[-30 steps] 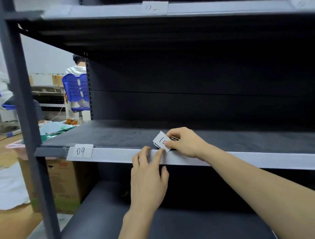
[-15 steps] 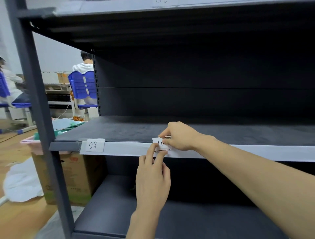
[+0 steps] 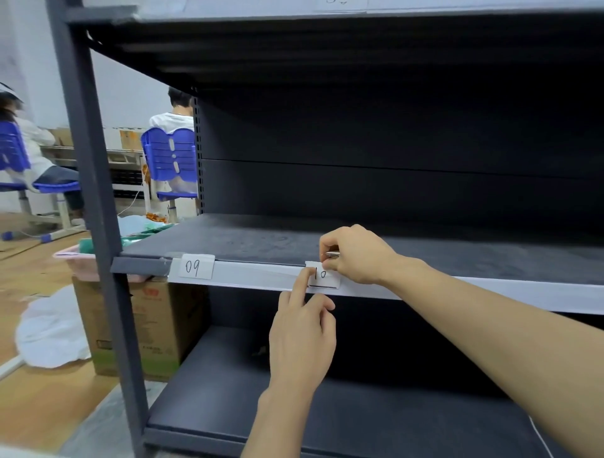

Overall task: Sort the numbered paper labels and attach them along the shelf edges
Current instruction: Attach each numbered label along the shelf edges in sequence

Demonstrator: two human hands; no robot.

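Observation:
A white paper label marked "10" lies flat against the pale front edge of the middle shelf. My left hand reaches up from below and its index fingertip presses the label's left side. My right hand rests on the shelf lip at the label's upper right corner, and its curled fingers pinch a thin stack of further labels. Another label marked "09" is fixed at the left end of the same edge. A third label shows partly on the top shelf edge.
The dark metal shelf unit has a grey upright post at the left. A cardboard box and white plastic sheet sit on the wooden floor beside it. Two people sit on blue chairs behind.
The "10" label went from tilted in my right hand above the shelf to flat on the shelf edge. My left index finger moved up onto it. The camera view shifted right.

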